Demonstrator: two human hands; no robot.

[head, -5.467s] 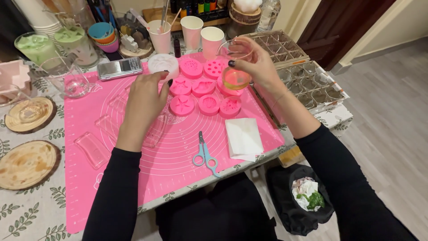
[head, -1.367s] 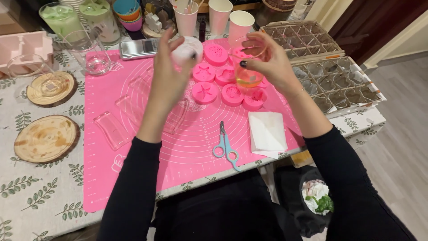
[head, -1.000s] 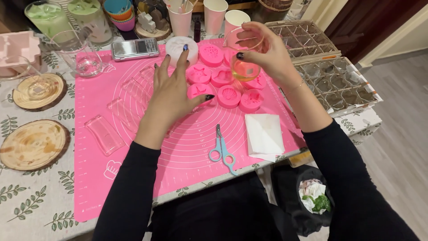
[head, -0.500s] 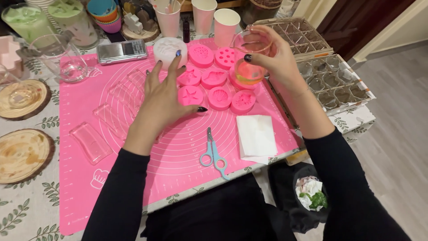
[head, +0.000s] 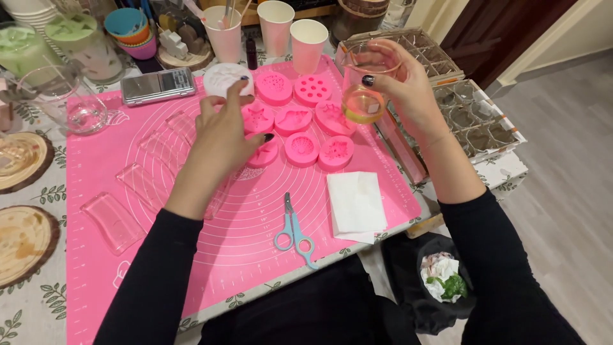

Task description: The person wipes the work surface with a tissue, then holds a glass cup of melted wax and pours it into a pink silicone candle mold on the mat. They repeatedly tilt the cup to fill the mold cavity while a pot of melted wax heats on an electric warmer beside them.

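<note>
My right hand [head: 402,86] grips a clear glass beaker [head: 364,83] with a little amber liquid at its bottom, held above the right side of the pink silicone mat [head: 211,217]. Several round pink silicone moulds [head: 300,121] lie in a cluster at the mat's far middle. My left hand [head: 220,137] rests flat on the mat with fingers spread, its fingertips touching the nearest pink moulds and reaching toward a white round mould [head: 223,76].
Blue scissors [head: 292,231] and a folded white napkin [head: 355,203] lie near the mat's front. Clear plastic moulds [head: 115,220] sit at left. A pocket scale [head: 156,84], paper cups [head: 308,45], a glass jug [head: 67,102], wooden coasters [head: 22,239] and grid trays [head: 472,118] surround the mat.
My left hand came down from the white mould and settled on the pink moulds. The beaker in my right hand stays raised over the moulds' right side.
</note>
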